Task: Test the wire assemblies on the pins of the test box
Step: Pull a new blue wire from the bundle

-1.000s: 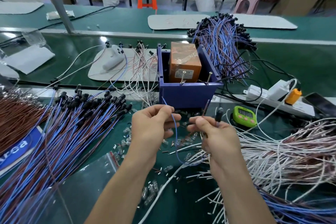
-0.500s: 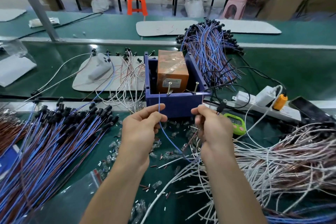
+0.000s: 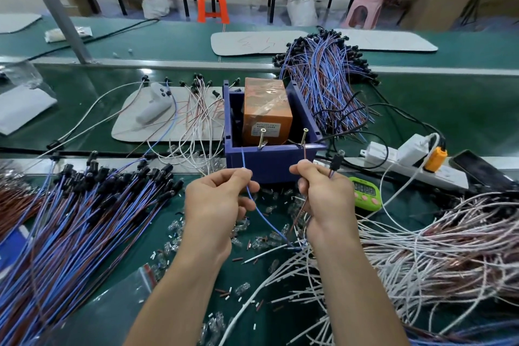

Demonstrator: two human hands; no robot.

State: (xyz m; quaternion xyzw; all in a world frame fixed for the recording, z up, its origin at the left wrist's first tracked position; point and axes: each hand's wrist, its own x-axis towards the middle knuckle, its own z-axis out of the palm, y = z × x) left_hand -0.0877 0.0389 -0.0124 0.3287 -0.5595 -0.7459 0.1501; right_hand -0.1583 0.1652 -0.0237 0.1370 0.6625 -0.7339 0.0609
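A dark blue test box [image 3: 269,159] stands mid-table with an orange block [image 3: 266,109] inside and two brass screw pins, the left pin [image 3: 262,137] and the right pin [image 3: 304,136], on its front rim. My left hand [image 3: 217,202] pinches the blue wire [image 3: 245,161] of one assembly, its end pointing up just left of the left pin. My right hand [image 3: 323,194] pinches the brown wire [image 3: 305,153], its tip close under the right pin. The assembly's black bulb socket [image 3: 337,161] sticks up beside my right hand. Whether the wire ends touch the pins I cannot tell.
A large bundle of blue and brown assemblies [image 3: 78,219] lies left, another bundle [image 3: 325,84] behind the box, white and pink wires [image 3: 421,255] right. A green timer [image 3: 365,191], a white power strip [image 3: 407,160], a phone [image 3: 477,168] and loose glass bulbs [image 3: 261,239] surround the box.
Both hands have lifted from in front of the box toward its front rim, bringing the blue and brown wire ends up near the two pins. The view has tilted slightly.
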